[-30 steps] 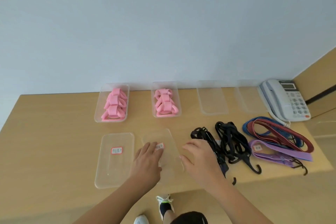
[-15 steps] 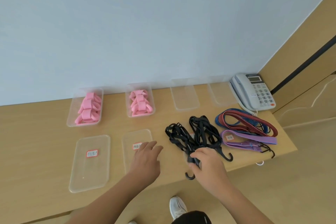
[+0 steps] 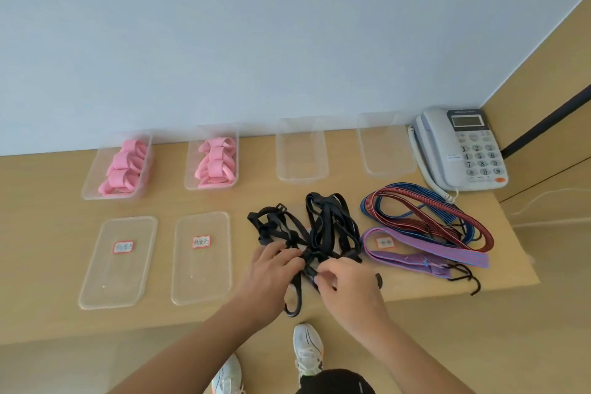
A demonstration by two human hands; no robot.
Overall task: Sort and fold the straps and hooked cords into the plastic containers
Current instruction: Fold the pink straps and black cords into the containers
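My left hand point(image 3: 273, 269) has come off the labelled lid on the near row and crossed over to join my right hand point(image 3: 347, 278) at the black straps point(image 3: 319, 230), so the lid business is behind me and I judge I'm starting on the tangle itself. Biggest first: the wooden table point(image 3: 48, 233) carries it all, with the pile of black straps sprawled just beyond my knuckles, one loop drooping off the near edge between my wrists. Right of it lie the red and blue hooked cords point(image 3: 428, 214), coiled and untouched, and the purple strap point(image 3: 425, 253) in front of them, its black hook at the table edge. Along the back, two containers hold folded pink straps point(image 3: 124, 166), and the two empty containers point(image 3: 302, 153) wait beside them, well beyond the pile. Two labelled lids point(image 3: 201, 259) sit flat to my left. Now the hands: left fingers curl over the near end of the pile, gripping webbing; right thumb and fingertips pinch a strand at the knot. Both are touching the straps, nearly meeting.
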